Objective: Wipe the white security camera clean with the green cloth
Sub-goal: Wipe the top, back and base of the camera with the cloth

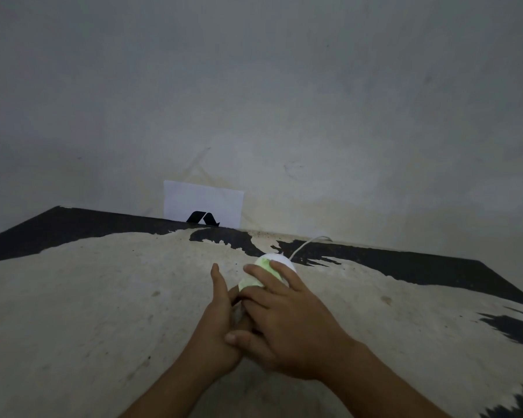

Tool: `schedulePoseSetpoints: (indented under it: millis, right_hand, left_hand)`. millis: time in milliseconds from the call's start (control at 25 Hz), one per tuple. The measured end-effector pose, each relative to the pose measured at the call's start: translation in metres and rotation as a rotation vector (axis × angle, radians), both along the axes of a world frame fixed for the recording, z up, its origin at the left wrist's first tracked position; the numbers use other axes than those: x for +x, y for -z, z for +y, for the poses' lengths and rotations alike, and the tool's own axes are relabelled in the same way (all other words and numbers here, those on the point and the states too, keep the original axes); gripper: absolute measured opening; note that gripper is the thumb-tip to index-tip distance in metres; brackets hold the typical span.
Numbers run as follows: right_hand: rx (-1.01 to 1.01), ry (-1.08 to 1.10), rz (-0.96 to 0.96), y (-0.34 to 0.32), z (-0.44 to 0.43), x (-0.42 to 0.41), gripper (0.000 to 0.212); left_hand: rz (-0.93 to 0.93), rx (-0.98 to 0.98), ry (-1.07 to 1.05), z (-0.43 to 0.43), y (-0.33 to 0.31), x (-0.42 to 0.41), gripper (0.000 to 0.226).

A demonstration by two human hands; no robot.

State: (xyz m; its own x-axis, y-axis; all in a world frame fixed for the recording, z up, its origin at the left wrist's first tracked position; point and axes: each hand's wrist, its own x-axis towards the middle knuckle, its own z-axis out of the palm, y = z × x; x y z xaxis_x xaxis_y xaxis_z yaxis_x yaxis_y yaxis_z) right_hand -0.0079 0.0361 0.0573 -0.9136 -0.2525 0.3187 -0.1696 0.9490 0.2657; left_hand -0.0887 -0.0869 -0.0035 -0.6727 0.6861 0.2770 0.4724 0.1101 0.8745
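The white security camera point(284, 262) rests on the worn tabletop near its middle, and only its rounded far side shows. The green cloth point(258, 274) is pressed over the camera's near side. My right hand point(287, 321) lies on top with its fingers spread across the cloth and the camera. My left hand point(221, 321) holds the camera's lower part from the left, thumb raised, partly under my right hand. A white cable point(305, 244) runs from the camera toward the wall.
The table point(103, 297) has a pale, scuffed top with black patches along its far and right edges. A white card with a black logo point(203, 206) leans on the grey wall behind the table.
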Motion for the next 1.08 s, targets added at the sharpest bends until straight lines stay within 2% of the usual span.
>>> schedulePoseSetpoints:
  millis: [40, 80, 160, 240, 400, 480, 560, 680, 760, 920, 1080]
  right_hand:
    - [0.008, -0.001, 0.018, 0.002, 0.003, 0.002, 0.065]
    - [0.0, 0.013, 0.044, 0.002, 0.005, 0.004, 0.064]
    - [-0.102, 0.065, 0.118, 0.004, 0.012, 0.008, 0.063]
    - [-0.345, 0.108, 0.146, 0.009, 0.016, 0.011, 0.065]
    - [-0.946, 0.12, 0.116, 0.035, 0.006, 0.017, 0.085]
    - [-1.106, 0.153, 0.128, 0.047, 0.001, 0.018, 0.093]
    - [-1.037, 0.198, 0.106, 0.051, -0.002, 0.022, 0.093]
    - [-0.487, 0.226, 0.096, 0.05, 0.002, 0.026, 0.087]
    - [-0.251, 0.222, 0.123, 0.047, 0.007, 0.03, 0.082]
    - [-0.042, 0.18, 0.077, 0.042, 0.018, 0.033, 0.079]
    - [-0.045, 0.177, 0.101, 0.026, 0.017, 0.029, 0.078]
  left_hand:
    - [-0.059, -0.013, -0.033, 0.002, -0.001, 0.002, 0.061]
    - [-0.042, -0.018, -0.007, 0.004, -0.004, 0.003, 0.063]
    - [-0.261, 0.076, -0.065, 0.012, -0.005, 0.003, 0.091]
    - [-0.176, 0.039, -0.11, 0.01, -0.009, 0.007, 0.1]
    - [-0.114, 0.057, -0.134, 0.013, -0.007, 0.005, 0.097]
    - [-0.092, 0.071, -0.136, 0.013, -0.007, 0.004, 0.096]
    - [-0.088, 0.073, -0.128, 0.013, -0.006, 0.004, 0.095]
    - [-0.087, 0.055, -0.127, 0.013, -0.003, 0.001, 0.096]
    - [-0.087, 0.048, -0.128, 0.013, -0.001, -0.002, 0.094]
    - [-0.103, 0.055, -0.118, 0.014, 0.003, -0.004, 0.09]
    - [-0.089, 0.058, -0.111, 0.014, 0.001, -0.002, 0.09]
